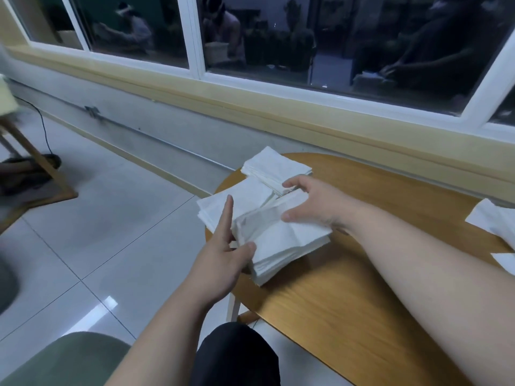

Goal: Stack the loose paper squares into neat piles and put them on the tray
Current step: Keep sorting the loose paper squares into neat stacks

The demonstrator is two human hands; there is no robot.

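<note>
squaring up near pile [284, 246] at left edge of table [362, 288], top sheets slightly fanned and skewed. gripping its far side with right hand [309, 204], fingers curled over far edge, thumb down on top, likely to keep sheets from sliding. pressing left hand [220, 249] open against left side, index straight, thumb at near corner, probably as a stop to knock edges flush. just behind and touching: mid pile [237, 207], seemingly overhanging table edge. beyond that: far pile [276, 168], neater, parked out of the way. well apart at right edge: loose squares [496, 227], not yet stacked. no tray in view, so piles probably parked here pending transfer. risk: shoving mid pile off onto floor [111, 218].
</note>
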